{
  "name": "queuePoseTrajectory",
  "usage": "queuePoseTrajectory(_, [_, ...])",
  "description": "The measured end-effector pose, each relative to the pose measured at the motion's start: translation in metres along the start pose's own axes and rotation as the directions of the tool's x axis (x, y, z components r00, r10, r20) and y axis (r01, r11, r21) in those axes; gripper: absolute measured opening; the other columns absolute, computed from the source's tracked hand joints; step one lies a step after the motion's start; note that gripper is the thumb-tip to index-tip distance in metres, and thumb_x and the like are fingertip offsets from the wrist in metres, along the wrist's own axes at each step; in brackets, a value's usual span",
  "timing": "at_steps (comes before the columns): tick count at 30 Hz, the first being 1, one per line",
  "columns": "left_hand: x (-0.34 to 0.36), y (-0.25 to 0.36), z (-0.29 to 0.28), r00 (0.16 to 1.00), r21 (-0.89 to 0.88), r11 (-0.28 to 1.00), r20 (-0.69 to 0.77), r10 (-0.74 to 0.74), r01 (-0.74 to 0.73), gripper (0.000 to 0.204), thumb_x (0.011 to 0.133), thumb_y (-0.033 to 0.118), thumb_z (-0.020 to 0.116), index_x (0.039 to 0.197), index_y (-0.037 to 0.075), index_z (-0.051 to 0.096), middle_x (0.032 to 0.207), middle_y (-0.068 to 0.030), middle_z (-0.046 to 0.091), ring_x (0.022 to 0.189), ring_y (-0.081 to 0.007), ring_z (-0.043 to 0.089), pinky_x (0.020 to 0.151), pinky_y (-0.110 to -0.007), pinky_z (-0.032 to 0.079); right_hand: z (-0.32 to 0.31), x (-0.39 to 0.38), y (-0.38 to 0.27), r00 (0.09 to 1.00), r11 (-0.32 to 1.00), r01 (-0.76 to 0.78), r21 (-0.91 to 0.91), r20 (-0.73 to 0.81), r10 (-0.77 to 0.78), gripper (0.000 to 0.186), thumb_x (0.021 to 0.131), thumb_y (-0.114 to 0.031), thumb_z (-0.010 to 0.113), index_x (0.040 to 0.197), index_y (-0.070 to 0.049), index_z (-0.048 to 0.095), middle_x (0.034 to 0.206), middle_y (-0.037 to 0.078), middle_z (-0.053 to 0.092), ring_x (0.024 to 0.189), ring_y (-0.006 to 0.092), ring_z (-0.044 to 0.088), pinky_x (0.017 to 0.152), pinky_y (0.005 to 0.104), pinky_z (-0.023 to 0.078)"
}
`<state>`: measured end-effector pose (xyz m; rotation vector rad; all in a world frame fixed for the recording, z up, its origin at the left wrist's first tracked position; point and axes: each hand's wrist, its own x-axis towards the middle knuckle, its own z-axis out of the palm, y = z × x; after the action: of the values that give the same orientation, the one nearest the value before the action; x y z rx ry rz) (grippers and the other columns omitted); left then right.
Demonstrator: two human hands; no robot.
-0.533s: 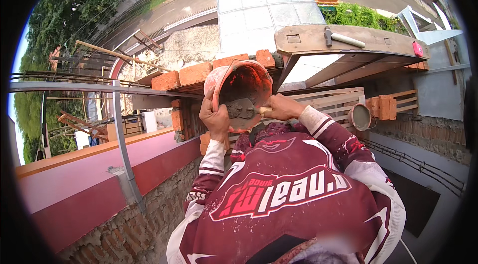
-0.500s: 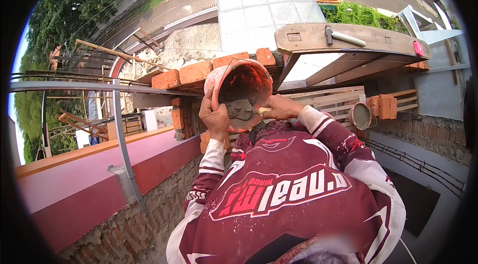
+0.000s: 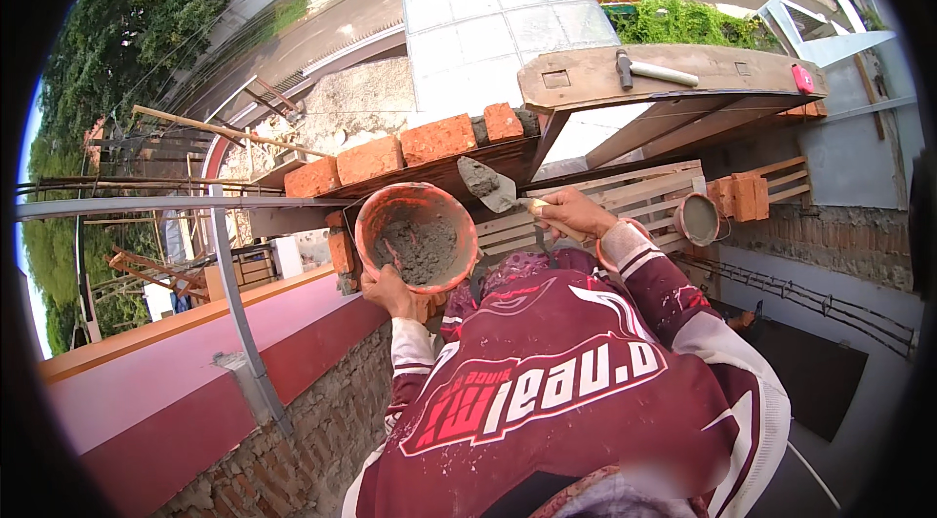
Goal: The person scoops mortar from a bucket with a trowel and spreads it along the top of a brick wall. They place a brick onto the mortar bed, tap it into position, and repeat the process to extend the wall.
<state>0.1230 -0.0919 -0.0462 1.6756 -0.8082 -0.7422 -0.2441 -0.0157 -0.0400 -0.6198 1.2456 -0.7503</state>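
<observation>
An orange bucket [image 3: 467, 259] with grey mortar [image 3: 422, 247] inside hangs in front of me at the left. My left hand [image 3: 390, 293] is closed on its near rim. In my right hand [image 3: 576, 213] is a trowel [image 3: 504, 196], gripped by its pale handle. A lump of mortar lies on the trowel's blade, which points up and left, to the right of the bucket. Just beyond the blade runs a row of orange bricks [image 3: 437, 138] along the wall top, with mortar in the gap beside the rightmost brick [image 3: 503, 123].
A hammer [image 3: 656, 71] and a small pink-red object [image 3: 802, 79] lie on a wooden beam [image 3: 576, 79] at the far right. Wooden slats [image 3: 644, 191], a second mortar bucket [image 3: 700, 219] and stacked bricks [image 3: 739, 198] are at right. A metal bar [image 3: 146, 207] crosses the left side.
The bucket has gone from tilted to more level and come down and left with my left hand. My right hand has lifted the trowel, loaded with mortar, out of the bucket.
</observation>
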Motion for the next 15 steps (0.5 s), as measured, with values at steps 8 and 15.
queuePoseTrajectory(8, [0.007, -0.014, -0.063, 0.988, -0.011, 0.997, -0.138, -0.073, 0.072, 0.017, 0.069, -0.013, 0.054, 0.076, 0.002, 0.051, 0.078, 0.0011, 0.054, 0.062, -0.0104, 0.049, 0.056, -0.029, 0.042, -0.032, 0.044, 0.011, 0.914, 0.983, -0.009, -0.183, -0.400, -0.066, 0.030, 0.092, -0.025, 0.064, 0.090, 0.004, 0.068, 0.071, 0.006, 0.064, 0.052, 0.0114, 0.059, 0.049, 0.0297, 0.047])
queuePoseTrajectory(15, [-0.004, -0.012, -0.088, 0.945, -0.037, 0.990, -0.294, -0.141, 0.136, 0.020, 0.069, -0.012, 0.054, 0.072, 0.005, 0.043, 0.074, 0.0007, 0.048, 0.060, -0.0101, 0.046, 0.054, -0.030, 0.040, -0.026, 0.067, -0.010, 0.899, 0.915, -0.108, -0.388, -0.431, -0.077, 0.031, 0.091, -0.028, 0.064, 0.091, 0.003, 0.069, 0.075, 0.010, 0.067, 0.060, 0.0192, 0.066, 0.056, 0.0349, 0.051])
